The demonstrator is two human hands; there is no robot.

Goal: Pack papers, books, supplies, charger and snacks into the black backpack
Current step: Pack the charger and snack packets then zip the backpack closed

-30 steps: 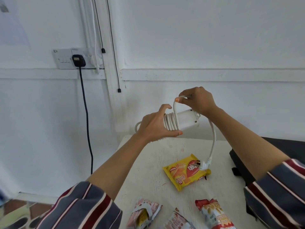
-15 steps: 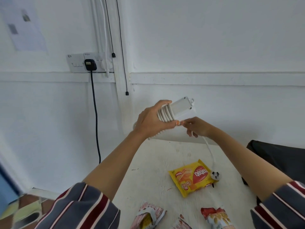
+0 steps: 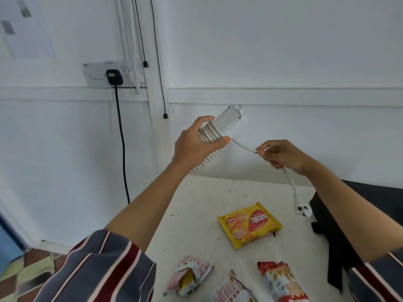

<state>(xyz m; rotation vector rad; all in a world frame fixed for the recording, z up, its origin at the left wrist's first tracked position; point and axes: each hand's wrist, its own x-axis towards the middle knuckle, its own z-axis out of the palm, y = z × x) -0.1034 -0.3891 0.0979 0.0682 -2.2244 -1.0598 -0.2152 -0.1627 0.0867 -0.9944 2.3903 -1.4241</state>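
My left hand (image 3: 196,142) grips a white charger block (image 3: 227,122) with its white cable wound round it in several coils, held up above the table's far edge. My right hand (image 3: 281,154) pinches the loose stretch of cable (image 3: 242,146) to the right of the block. The rest of the cable hangs down from that hand to a white plug (image 3: 303,211) dangling just over the table. The black backpack (image 3: 340,232) lies at the table's right side, partly hidden by my right arm. A yellow wafer packet (image 3: 249,224) lies mid-table.
The white table (image 3: 196,214) stands against a white wall. Three more snack packets lie near its front edge: a pink one (image 3: 188,275), a middle one (image 3: 234,289) and a red-topped one (image 3: 281,282). A wall socket (image 3: 104,74) with a black plug and cord is to the left.
My right hand has drawn the loose cable out to the right, away from the block, and the plug has swung right toward the backpack. My left hand holds the block tilted, as half a second ago.
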